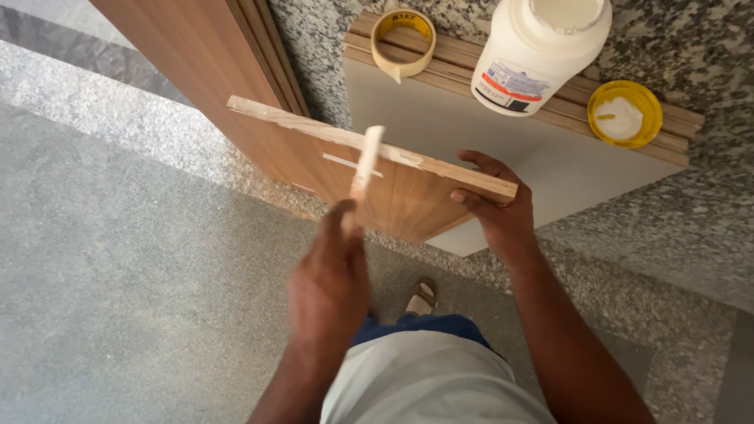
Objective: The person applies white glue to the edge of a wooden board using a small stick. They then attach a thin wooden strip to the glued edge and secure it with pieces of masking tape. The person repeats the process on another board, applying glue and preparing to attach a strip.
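The left hand point(328, 276) grips a thin stick point(364, 169) whose tip rests on the glue-smeared top edge of the board point(393, 196), the right hand point(495, 206) clamps that board's right end, and beyond it stand a glue bottle point(542, 51), a yellow lid point(625, 115) and a tape roll point(403, 41).

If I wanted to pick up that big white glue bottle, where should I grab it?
Probably around the white glue bottle's wide round body, coming from the open front side. It stands upright on the grey board, its top looks open, and the yellow lid lies beside it, so keep it vertical and avoid the mouth.
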Available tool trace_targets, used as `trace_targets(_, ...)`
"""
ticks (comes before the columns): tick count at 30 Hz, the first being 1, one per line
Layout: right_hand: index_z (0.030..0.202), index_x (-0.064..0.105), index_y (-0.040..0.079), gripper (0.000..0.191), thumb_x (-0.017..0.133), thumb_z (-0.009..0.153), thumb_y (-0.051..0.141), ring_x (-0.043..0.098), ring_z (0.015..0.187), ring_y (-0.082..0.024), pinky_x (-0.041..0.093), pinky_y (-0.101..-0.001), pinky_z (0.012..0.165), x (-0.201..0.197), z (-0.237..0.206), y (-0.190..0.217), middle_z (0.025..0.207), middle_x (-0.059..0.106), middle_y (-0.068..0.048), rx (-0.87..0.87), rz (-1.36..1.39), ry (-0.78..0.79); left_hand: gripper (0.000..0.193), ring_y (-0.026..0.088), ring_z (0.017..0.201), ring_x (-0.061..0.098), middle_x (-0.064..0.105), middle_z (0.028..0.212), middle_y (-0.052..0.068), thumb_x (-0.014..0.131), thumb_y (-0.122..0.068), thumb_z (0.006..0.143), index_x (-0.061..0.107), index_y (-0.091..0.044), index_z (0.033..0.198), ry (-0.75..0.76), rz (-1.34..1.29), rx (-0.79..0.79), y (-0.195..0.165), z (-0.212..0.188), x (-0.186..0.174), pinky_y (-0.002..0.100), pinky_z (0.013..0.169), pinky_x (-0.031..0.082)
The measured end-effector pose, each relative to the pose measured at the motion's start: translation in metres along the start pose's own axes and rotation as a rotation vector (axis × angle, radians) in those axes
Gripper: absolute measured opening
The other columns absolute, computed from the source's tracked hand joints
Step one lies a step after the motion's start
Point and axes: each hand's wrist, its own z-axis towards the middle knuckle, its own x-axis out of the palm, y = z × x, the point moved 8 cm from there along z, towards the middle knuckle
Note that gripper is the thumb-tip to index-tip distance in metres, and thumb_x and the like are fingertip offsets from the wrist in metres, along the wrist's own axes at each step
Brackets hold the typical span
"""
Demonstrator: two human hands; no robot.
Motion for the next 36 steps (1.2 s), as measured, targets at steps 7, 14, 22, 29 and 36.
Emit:
trace_targets(7,0.141,0.064,0.003,0.055,0.083,0.089,0.004,0.062,0.106,-0.012,0.052,-0.027,0.094,-0.005,-0.003,-0.013,0.12,0.065,-0.01,0.058,-0.038,-0.023,0.03,0.015,0.046,0.063,0.075,0.078,0.009,0.055,-0.018,0.102,0.059,-0.015,0.131,0.185,0.023,0.072,-0.033,0.008,-0.007,0.03,0.034,0.051)
trace_targets(14,0.108,0.064,0.004,0.024,0.081,0.091,0.005,0.061,0.128,-0.015,0.053,-0.0315,0.103,-0.001,-0.001,-0.006,0.148,0.061,-0.014,-0.067,0.01,0.03,0.031,0.019,0.048,0.063,0.071,0.087,0.011,0.049,-0.022,0.105,0.061,-0.015,0.133,0.126,0.406,0.206,-0.037,0.047,-0.03,0.034,0.036,0.05)
trace_targets(22,0.102,0.061,0.004,0.025,0.082,0.089,0.006,0.061,0.124,-0.016,0.051,-0.0315,0.1,-0.003,-0.001,-0.008,0.147,0.062,-0.016,-0.04,-0.03,0.011,0.029,0.015,0.056,0.069,0.077,0.092,0.013,0.057,-0.017,0.105,0.062,-0.01,0.132,-0.189,0.094,0.087,0.012,0.038,-0.05,0.03,0.039,0.052)
trace_targets(29,0.105,0.063,0.004,0.027,0.081,0.086,0.004,0.061,0.122,-0.015,0.052,-0.0309,0.099,-0.005,-0.001,-0.018,0.147,0.059,-0.015,-0.004,0.052,0.007,0.03,0.018,0.065,0.076,0.079,0.097,0.013,0.062,-0.014,0.099,0.065,-0.011,0.129,-0.041,-0.093,0.184,-0.017,0.006,0.004,0.032,0.051,0.061)
trace_targets(36,0.106,0.063,0.003,0.026,0.081,0.088,0.002,0.06,0.12,-0.014,0.052,-0.03,0.1,-0.003,0.0,-0.012,0.147,0.059,-0.015,-0.036,0.065,0.025,0.03,0.028,0.084,0.079,0.074,0.119,0.02,0.055,-0.007,0.102,0.058,-0.006,0.132,-0.122,-0.247,0.343,-0.038,-0.001,0.018,0.038,0.064,0.065)
